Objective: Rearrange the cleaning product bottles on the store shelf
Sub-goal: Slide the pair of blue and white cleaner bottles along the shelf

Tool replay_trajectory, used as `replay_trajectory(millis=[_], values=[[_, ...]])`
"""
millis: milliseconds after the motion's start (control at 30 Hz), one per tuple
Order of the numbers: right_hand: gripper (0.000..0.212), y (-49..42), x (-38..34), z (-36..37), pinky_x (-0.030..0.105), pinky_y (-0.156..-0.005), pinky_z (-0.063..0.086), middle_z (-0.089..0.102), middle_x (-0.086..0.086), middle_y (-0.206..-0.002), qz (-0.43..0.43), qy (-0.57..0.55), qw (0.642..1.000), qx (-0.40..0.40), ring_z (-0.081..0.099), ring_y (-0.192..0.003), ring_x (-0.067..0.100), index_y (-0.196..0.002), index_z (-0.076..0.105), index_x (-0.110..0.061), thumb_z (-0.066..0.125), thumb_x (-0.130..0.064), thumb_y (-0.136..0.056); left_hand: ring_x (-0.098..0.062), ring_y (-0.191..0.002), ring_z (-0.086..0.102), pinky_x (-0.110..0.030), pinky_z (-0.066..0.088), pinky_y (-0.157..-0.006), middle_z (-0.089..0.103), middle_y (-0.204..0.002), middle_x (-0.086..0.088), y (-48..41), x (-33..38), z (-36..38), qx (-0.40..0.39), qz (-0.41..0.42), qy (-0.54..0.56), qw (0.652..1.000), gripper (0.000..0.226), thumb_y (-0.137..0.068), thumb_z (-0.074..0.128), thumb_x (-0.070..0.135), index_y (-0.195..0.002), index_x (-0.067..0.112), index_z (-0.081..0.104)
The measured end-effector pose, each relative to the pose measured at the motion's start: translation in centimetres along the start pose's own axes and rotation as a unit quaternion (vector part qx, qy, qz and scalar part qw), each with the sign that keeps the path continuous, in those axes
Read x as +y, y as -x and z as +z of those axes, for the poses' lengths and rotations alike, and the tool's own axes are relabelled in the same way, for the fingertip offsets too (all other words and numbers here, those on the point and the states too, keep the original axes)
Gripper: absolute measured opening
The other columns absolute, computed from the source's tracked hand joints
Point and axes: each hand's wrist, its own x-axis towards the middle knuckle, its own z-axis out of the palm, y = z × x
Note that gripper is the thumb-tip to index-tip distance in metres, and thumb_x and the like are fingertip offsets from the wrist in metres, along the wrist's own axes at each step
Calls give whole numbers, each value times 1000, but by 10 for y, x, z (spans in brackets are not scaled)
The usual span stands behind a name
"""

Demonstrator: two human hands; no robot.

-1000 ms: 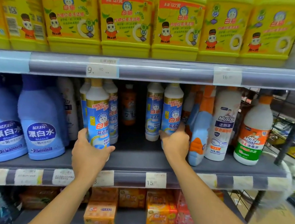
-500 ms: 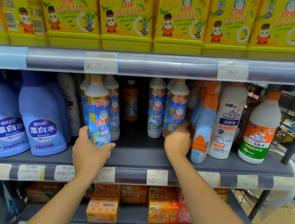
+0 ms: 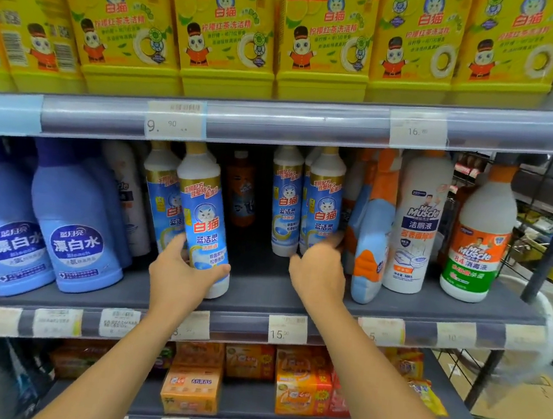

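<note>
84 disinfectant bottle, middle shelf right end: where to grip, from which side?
Probably grip the 84 disinfectant bottle at its tapered shoulder below the orange cap, from the front-right. It stands upright, its right side free; the white Mr Muscle bottle crowds its left; the upper shelf sits close overhead.

A grey middle shelf [image 3: 258,297] is seen across the centre of the frame, with price tags [image 3: 287,329] fixed along its edge. At its left, blue bleach bottles [image 3: 76,231] are stood. Nearer the centre, slim white-and-blue bottles [image 3: 284,203] are set upright, and one tilted bottle [image 3: 204,228] is found at the front. To the right, a spray bottle [image 3: 370,254], a toilet cleaner bottle [image 3: 418,225] and a disinfectant bottle [image 3: 477,249] are lined up. Yellow jugs [image 3: 219,30] are ranged on the upper shelf [image 3: 312,124], orange boxes [image 3: 191,389] on the lower shelf [image 3: 246,402].
</note>
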Motion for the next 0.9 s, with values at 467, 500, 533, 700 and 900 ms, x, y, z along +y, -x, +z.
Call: replay_trajectory(millis=[467,500,533,700,900], values=[[60,46,88,-46,36,-91,48,59,-1,-122,-386,280,875,-89,56,-113,21,-125,57,-19,43,-62,-85,0,-89,70,-21,57,-74,71,-97,14,-40,37,85,-199,25,111,973,65,-52,93,14,-104,33,59],[60,46,88,-46,36,-90,49,61,-1,-121,-389,275,876,-79,58,-112,20,-123,59,-19,45,-63,-84,3,-86,69,-18,56,-71,70,-96,16,-41,37,90,-209,20,115,971,65,-51,93,15,-103,35,58],[61,46,88,-46,36,-89,49,61,-2,-121,-391,274,876,-75,58,-112,19,-122,59,-20,46,-64,-83,3,-86,69,-17,56,-70,70,-96,15,-43,35,94,-216,14,116,969,67,-50,93,15,-105,33,59],[69,49,88,-44,37,-94,47,59,-2,-128,-374,286,878,-85,56,-117,19,-126,57,-21,45,-71,-80,-9,-94,69,-30,57,-80,70,-103,6,-44,24,109,-211,-8,118,970,75,-51,93,13,-115,26,57],[68,50,88,-43,37,-91,50,62,-1,-123,-369,289,881,-70,59,-112,19,-122,60,-21,47,-70,-78,-2,-93,66,-26,57,-78,65,-98,18,-43,18,118,-188,-25,142,972,74,-54,92,12,-113,34,53]])
